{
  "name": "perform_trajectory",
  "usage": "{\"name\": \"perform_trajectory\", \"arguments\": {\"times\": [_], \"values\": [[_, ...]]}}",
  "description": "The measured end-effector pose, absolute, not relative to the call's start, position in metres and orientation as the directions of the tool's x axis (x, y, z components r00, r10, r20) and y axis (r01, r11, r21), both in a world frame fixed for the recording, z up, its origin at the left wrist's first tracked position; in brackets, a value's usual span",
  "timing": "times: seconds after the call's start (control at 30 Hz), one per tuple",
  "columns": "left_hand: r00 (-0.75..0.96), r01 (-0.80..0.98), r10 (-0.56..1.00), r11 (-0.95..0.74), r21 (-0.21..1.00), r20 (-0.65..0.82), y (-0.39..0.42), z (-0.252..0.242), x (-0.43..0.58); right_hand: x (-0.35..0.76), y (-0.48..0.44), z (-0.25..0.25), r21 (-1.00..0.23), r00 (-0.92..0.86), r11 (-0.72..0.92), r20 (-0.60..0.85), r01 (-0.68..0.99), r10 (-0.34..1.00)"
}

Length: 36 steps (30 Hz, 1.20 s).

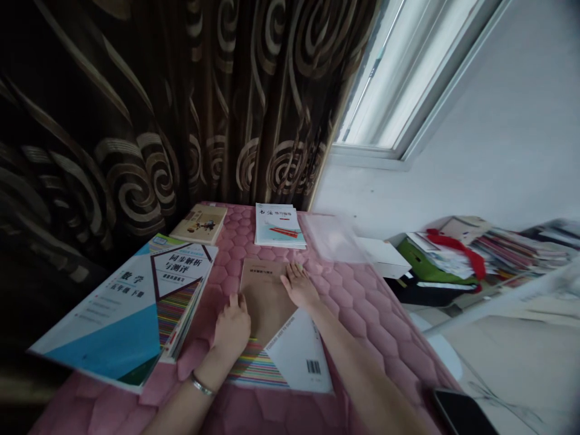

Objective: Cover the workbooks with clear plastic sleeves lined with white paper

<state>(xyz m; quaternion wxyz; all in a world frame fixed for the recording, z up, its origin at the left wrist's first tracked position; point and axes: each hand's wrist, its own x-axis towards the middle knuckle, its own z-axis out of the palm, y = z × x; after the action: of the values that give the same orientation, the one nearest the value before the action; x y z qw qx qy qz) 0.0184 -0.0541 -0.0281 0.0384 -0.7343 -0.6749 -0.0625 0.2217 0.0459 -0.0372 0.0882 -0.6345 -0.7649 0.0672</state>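
Observation:
A workbook [272, 302] with a brown and white back cover, coloured stripes and a barcode lies flat before me. My left hand [232, 326], a silver bracelet at its wrist, rests along the book's left edge with fingers loosely bent and apart. Across the top right of the cover lies my right hand [299, 286], its fingers stretched out flat. Neither hand has the book lifted. To the left, a blue and white maths workbook [109, 308] overlaps another striped workbook [181, 272].
Pink quilted cloth [357, 308] covers the table. Farther back are a tan book [199, 224], white booklets [278, 226] and a translucent sheet [333, 237]. A dark phone [462, 411] sits at the right edge. Stacked papers [521, 251] stand beyond, and a patterned curtain [254, 121] hangs behind.

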Motion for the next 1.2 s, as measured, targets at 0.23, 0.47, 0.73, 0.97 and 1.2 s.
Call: {"name": "perform_trajectory", "arguments": {"times": [0.23, 0.47, 0.73, 0.97, 1.2], "values": [[0.197, 0.883, 0.979, -0.202, 0.425, 0.055, -0.033, -0.013, -0.016, 0.231, 0.047, -0.031, -0.152, -0.184, 0.192, 0.069, 0.97, 0.981], [0.179, 0.752, 0.982, -0.101, 0.652, -0.054, -0.02, -0.012, -0.03, 0.161, -0.011, -0.031, -0.205, -0.356, 0.359, 0.054, 0.91, 0.933], [0.212, 0.862, 0.977, -0.204, 0.464, 0.036, -0.033, -0.011, -0.018, 0.095, -0.092, -0.045, -0.354, -0.396, 0.424, 0.152, 0.833, 0.905], [0.195, 0.981, 0.981, -0.195, 0.02, 0.01, -0.046, -0.015, -0.002, 0.12, -0.123, -0.046, -0.323, -0.388, 0.441, 0.218, 0.837, 0.896], [0.21, 0.974, 0.977, -0.207, -0.09, 0.032, -0.046, -0.017, -0.001, 0.207, -0.143, -0.055, -0.234, -0.264, 0.297, 0.164, 0.926, 0.951]]}}
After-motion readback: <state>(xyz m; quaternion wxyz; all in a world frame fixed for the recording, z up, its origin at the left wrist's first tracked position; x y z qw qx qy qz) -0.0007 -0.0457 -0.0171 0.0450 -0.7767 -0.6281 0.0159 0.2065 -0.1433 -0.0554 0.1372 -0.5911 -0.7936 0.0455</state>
